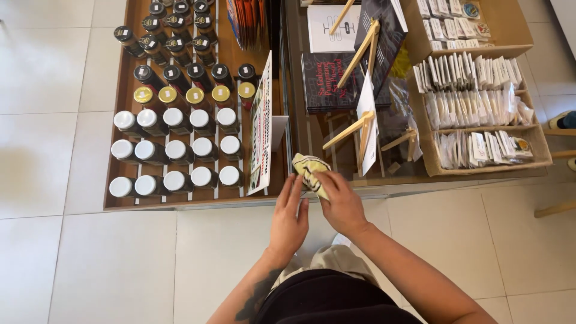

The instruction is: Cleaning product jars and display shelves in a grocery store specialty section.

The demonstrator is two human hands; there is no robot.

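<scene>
Head view, looking down. My right hand (pixel 342 204) is closed around a crumpled pale-yellow cloth with dark markings (pixel 310 170), held at the near edge of the table (pixel 198 201) just above the glass-topped section. My left hand (pixel 289 217) lies just beside it, fingers extended and loose, fingertips touching the lower part of the cloth; it grips nothing firmly that I can see.

Left of the hands: rows of white-lidded jars (pixel 180 153), with yellow-lidded jars (pixel 171 95) behind them and black-lidded jars (pixel 174 42) farther away. An upright printed card (pixel 261 129) stands between the jars and the cloth.

Far from the hands: a dark book (pixel 327 81) and small wooden easels (pixel 360 129). To the right: a cardboard display box (pixel 480 162) filled with small white packets (pixel 474 78). The floor (pixel 90 264) is pale tile.
</scene>
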